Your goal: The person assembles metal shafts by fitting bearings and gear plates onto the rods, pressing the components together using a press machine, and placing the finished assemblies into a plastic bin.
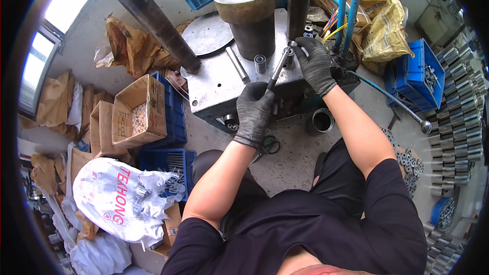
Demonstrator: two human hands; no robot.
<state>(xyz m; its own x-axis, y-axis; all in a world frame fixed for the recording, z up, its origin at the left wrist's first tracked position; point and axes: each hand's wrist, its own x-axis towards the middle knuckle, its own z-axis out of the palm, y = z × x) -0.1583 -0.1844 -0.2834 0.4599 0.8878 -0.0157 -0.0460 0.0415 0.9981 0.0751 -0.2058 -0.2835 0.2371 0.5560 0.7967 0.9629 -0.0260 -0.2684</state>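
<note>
My left hand [253, 112], in a dark grey knit glove, is closed around the lower end of a slim metal rod [279, 66] with a dark lower section. The rod slants up and right over the steel press table [209, 84]. My right hand [314, 63], gloved alike, is bent beside the rod's upper end. Its fingertips are closed on a small shiny metal piece [292, 44], whose kind I cannot make out. A short ringed metal cylinder [260, 64] stands upright on the table left of the rod. Left of it lies a plain steel bar [237, 64].
Behind stands a thick ram-like cylinder [253, 30] between two steel columns [153, 18]. Cardboard boxes [140, 112] and a blue crate [147, 158] of long bolts are at left. Stacked metal sleeves [461, 122] and blue bins [420, 74] line the right. A metal cup [322, 120] sits below the table.
</note>
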